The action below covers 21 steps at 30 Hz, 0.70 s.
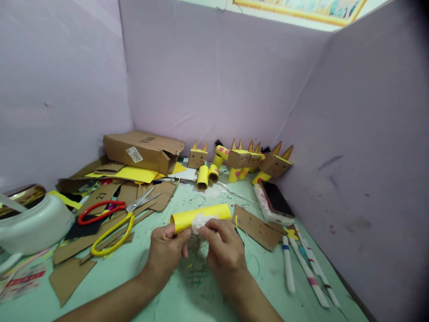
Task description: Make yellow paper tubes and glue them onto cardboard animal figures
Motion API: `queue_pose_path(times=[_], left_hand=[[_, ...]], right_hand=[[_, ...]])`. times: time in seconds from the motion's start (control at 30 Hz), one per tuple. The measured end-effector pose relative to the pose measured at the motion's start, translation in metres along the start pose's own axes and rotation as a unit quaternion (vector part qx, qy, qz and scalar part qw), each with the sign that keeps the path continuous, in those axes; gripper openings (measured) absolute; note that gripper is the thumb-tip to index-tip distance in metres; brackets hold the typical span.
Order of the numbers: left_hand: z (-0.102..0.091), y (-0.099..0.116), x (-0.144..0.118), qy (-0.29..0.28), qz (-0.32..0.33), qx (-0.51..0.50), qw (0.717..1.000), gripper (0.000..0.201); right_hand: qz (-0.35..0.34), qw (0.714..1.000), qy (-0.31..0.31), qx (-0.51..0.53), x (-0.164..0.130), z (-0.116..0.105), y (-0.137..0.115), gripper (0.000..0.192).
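Observation:
A yellow paper tube [214, 210] lies sideways in front of me, just above the green tabletop. My left hand [167, 250] is closed around its left end, thumb against the lower edge. In the closed fingers of my right hand [226, 248] is a white wad of tissue [200, 220], pressed against the tube's near side. Part of the wad is hidden by those fingers. Beyond the tube stand two short yellow tubes [203, 178]. A flat piece of cardboard [258, 226] lies just right of my right hand.
Scissors [129, 209] with red and yellow handles rest on cardboard scraps at left, near a white pot [33, 228]. A cardboard box [144, 147] and several cardboard-headed animal figures [238, 158] stand behind. A phone [276, 199] and several markers [288, 264] lie right.

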<state>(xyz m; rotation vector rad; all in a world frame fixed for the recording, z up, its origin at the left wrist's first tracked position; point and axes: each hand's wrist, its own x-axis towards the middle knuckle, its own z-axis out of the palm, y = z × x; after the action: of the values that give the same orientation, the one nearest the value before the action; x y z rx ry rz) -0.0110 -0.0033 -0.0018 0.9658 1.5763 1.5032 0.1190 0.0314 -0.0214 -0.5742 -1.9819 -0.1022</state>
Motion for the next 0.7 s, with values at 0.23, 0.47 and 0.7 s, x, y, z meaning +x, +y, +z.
queue_pose_path(times=[0.23,0.47,0.7], left_hand=[[-0.005,-0.004,0.006,0.017,0.014,0.021,1.000,0.035],[-0.010,-0.006,0.016,0.041,0.022,-0.005,0.999,0.032],[-0.016,-0.011,0.033,0.018,0.020,-0.112,0.993,0.024]], right_hand=[[0.119,0.990,0.034,-0.069,-0.005,-0.010,0.033,0.029],[0.249,0.958,0.100,-0.098,-0.005,-0.039,0.053,0.022],[0.120,0.971,-0.095,0.184,-0.003,-0.012,-0.002,0.039]])
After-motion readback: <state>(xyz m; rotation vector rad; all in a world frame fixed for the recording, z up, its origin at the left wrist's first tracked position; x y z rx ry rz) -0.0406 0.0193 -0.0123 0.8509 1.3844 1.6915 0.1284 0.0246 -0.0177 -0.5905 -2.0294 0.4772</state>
